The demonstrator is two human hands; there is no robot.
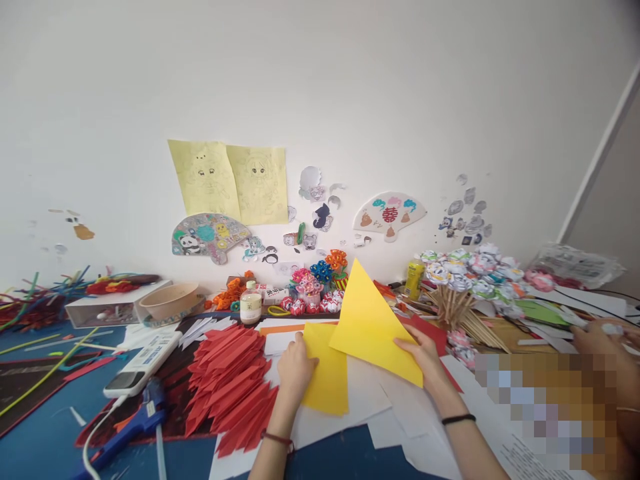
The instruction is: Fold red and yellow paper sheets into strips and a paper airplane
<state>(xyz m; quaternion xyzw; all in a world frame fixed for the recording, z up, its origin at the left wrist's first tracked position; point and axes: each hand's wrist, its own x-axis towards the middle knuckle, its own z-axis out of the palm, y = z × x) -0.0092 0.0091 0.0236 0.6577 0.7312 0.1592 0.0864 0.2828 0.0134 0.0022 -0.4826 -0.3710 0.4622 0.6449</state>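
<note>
Your right hand (417, 350) has a closed grip on the yellow triangle (375, 323), thumb on the near face by its lower right edge and the fingers mostly hidden behind; the triangle is raised in front of you, tilted, its point up. Your left hand (295, 363) has its fingers curled at the left edge of the yellow sheet (327, 380) lying below, but you can't tell from here whether that grip pinches the paper or only presses it. The triangle's left corner overlaps that sheet, and whether the two are joined is unclear; if they are, lifting the right side could tug the sheet askew or put in a stray crease. Because the triangle is held on one side only, its free point may flop or bend. Loose white sheets (370, 383) lie beneath on the tabletop (345, 457), and pressing down could make them skate and carry the yellow sheet along. Your left forearm runs just beside the red folded strips (227, 380), so a leftward sweep, or your bracelet (278, 438) catching an end, might scatter them. Reaching carelessly past them could tip the bottle (251, 307).
</note>
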